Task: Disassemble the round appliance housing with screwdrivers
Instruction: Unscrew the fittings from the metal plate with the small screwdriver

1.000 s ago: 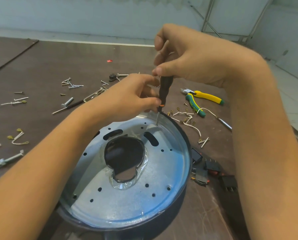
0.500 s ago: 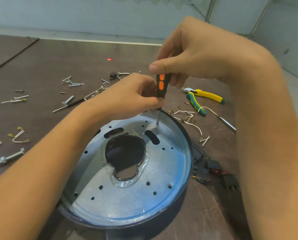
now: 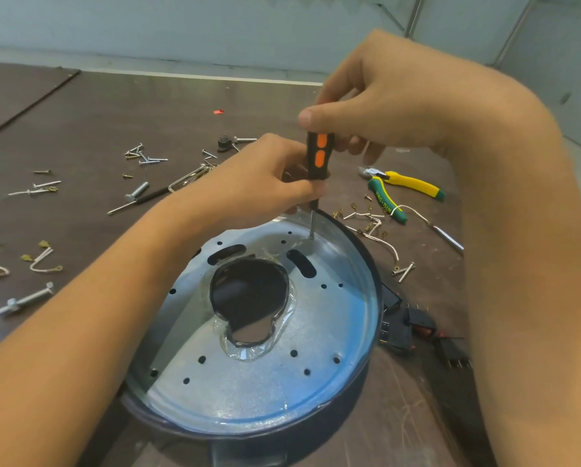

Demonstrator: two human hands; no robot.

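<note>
The round appliance housing lies on the brown table, its shiny perforated metal plate facing up inside a dark rim, with a large irregular hole in the middle. A black screwdriver with orange inserts stands upright, its tip on the plate near the far rim. My right hand grips the top of its handle from above. My left hand pinches the lower end of the handle just above the shaft, hovering over the housing's far edge.
Yellow-and-green pliers lie to the right beyond the housing. Loose screws, bolts, terminals and short white wires are scattered to the left and right. Black switch parts sit by the housing's right side. Another thin screwdriver lies at left.
My right hand has rotated on the handle, turning the screwdriver so its orange inserts now face me. The hands and tool stay over the same spot near the far rim.
</note>
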